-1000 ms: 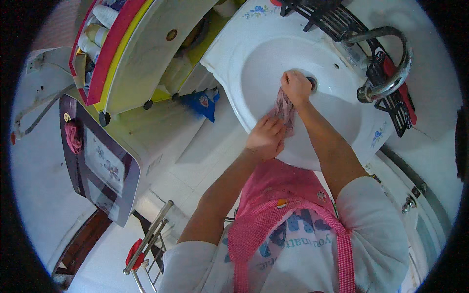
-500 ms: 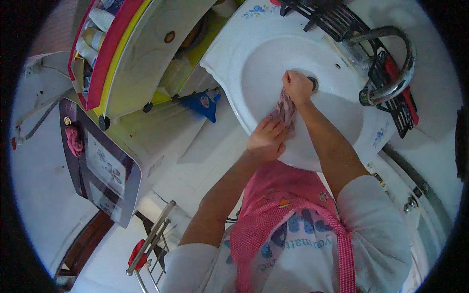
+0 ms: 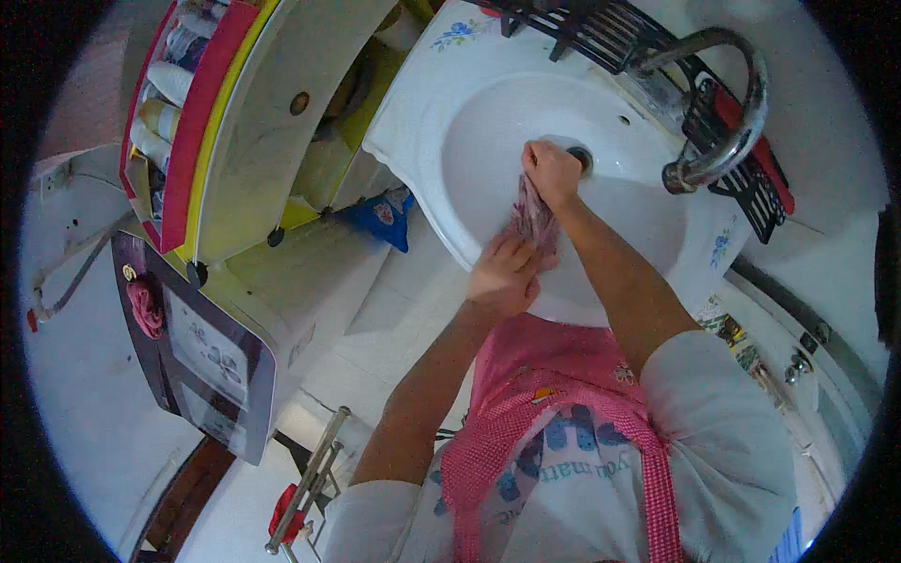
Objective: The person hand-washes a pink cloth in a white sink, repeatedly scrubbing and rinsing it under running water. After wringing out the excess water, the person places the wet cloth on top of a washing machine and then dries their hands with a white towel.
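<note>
A wet-looking pinkish, patterned cloth (image 3: pixel 533 214) is stretched between my two hands over the white washbasin (image 3: pixel 648 220). My right hand (image 3: pixel 552 173) is closed in a fist around its far end, close to the drain (image 3: pixel 582 159). Nearer to me, over the basin's front left part, my left hand (image 3: pixel 505 274) grips the other end with curled fingers. Part of the cloth is hidden inside both hands. Between them it looks bunched and pulled fairly taut.
A curved chrome faucet (image 3: pixel 751 103) rises at the basin's right. Black metal grates (image 3: pixel 601 38) lie along its back edge. To the left stands a cream cabinet (image 3: pixel 253 122) with a red-edged top shelf of rolls and bottles. A metal rack (image 3: pixel 314 479) is at the lower left.
The whole view has shifted a little, so basin and faucet appear farther left. Both hands keep hold of the cloth, which looks slightly more bunched near the left hand.
</note>
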Tool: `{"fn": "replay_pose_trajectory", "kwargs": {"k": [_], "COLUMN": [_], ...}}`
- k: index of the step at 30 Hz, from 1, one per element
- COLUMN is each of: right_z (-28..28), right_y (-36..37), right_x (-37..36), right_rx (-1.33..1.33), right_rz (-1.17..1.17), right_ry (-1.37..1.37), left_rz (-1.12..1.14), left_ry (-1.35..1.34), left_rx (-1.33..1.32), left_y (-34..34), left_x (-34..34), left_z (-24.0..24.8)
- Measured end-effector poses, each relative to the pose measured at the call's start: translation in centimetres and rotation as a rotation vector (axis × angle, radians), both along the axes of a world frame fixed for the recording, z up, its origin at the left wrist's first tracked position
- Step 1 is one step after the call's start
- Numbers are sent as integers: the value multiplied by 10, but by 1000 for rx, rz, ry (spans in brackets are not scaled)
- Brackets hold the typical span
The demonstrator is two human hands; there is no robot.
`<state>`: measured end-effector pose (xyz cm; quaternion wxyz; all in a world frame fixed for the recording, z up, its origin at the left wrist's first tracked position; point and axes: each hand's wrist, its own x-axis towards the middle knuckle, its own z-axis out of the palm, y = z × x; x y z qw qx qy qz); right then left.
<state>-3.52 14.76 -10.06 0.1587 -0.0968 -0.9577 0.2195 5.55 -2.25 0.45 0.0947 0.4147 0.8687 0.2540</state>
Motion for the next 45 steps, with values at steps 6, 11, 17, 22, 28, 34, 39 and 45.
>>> {"fn": "replay_pose_trajectory", "kwargs": {"k": [6,11,17,22,28,34,39,45], "right_z": [63,32,-2,28,46,33,8,21], "right_y": [-16,-20,-7,28,58,64,64,11], "right_x": [68,80,5,41,90,55,33,32], "right_rx": [-483,-432,-32,4,-336,-761,-798,-447], "right_rz": [-4,94,64,161,110,130,49,141], "right_ry": [-399,-260,-98,-227,-500,-447,-329,-447], "left_rz": [48,25,6,85,437,407,171,131], "left_ry": [54,-14,42,56,248,-52,227,94], "left_rx": [138,95,53,-23,-142,-320,-163,-66], "left_y": [4,1,3,8,43,35,22,19], "left_x": [0,4,3,4,8,-19,-7,22], "left_z": [5,0,6,6,5,0,37,24]}}
